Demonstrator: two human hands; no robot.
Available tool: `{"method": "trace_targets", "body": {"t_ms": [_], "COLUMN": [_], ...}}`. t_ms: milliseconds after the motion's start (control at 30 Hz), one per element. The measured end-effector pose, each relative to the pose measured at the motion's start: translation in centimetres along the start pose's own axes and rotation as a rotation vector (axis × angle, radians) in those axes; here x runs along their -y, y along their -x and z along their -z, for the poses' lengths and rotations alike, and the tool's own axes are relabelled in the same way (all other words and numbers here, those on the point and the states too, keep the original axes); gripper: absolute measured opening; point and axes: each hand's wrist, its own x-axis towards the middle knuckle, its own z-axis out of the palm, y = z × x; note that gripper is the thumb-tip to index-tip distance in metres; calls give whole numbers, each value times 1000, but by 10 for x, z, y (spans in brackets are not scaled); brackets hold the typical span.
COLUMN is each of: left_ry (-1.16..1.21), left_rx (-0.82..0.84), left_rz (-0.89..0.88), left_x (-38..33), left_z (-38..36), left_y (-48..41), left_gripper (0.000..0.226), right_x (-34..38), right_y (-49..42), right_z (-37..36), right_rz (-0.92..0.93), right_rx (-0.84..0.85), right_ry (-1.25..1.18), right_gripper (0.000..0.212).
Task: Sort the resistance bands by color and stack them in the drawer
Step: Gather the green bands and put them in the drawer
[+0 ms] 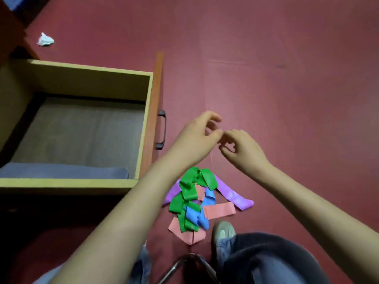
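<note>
A tangled pile of resistance bands lies on the red floor in front of me: green (188,187), purple (233,196), blue (194,217) and pink (219,211). To its left stands the open wooden drawer (90,69); a grey-blue folded thing (61,170) lies at its near end. My left hand (196,138) and right hand (240,146) hover above the far end of the pile, fingertips almost meeting. The fingers of both hands are curled, and I see nothing held between them.
The drawer front carries a dark handle (163,130) just left of my left hand. A crumpled white paper (45,39) lies on the floor at the far left. My shoe (223,232) and a metal chair leg (180,265) are close to the pile's near side.
</note>
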Motion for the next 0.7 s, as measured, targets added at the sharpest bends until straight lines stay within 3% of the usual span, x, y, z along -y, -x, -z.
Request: {"method": "trace_targets", "body": {"t_ms": [100, 200, 433, 700], "left_ry": [194, 216, 101, -93], "left_rx": [99, 99, 17, -69], "left_rz": [137, 272, 568, 751], "left_x": [24, 66, 179, 283], "left_z": [-56, -90, -111, -139], "left_y": [1, -1, -12, -26], "left_gripper": [9, 11, 20, 23], "right_x": [-49, -87, -155, -191], "right_y": [14, 22, 39, 42], "right_z": [-17, -38, -112, -197], "right_rz": [-130, -249, -469, -575], "right_rx": [94, 169, 335, 453], "right_ry": [-19, -83, -163, -183], "right_gripper": [16, 16, 18, 14]}}
